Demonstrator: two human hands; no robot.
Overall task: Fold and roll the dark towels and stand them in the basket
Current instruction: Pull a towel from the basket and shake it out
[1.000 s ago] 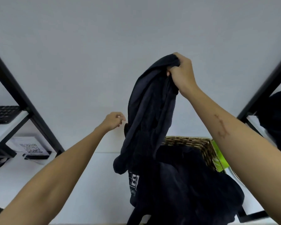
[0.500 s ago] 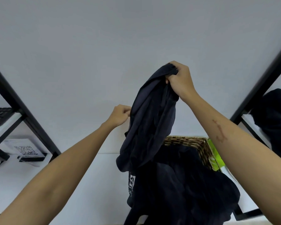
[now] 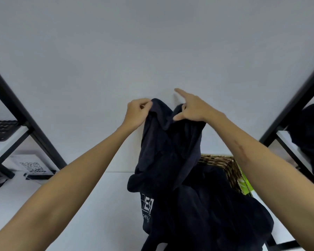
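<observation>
Centre of the frame: left hand (image 3: 137,113) has a pinch grip on one top edge of the dark navy cloth towel (image 3: 168,151), and right hand (image 3: 192,108) pinches the other, index finger sticking out. Probably spreading it to fold. It hangs over more dark cloth spilling from the woven wicker basket (image 3: 230,165) on the white counter (image 3: 91,211), lower right.

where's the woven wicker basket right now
In the head view the woven wicker basket sits right of centre on the white table, mostly hidden behind the pile of dark towels, just inside the right forearm.
</observation>
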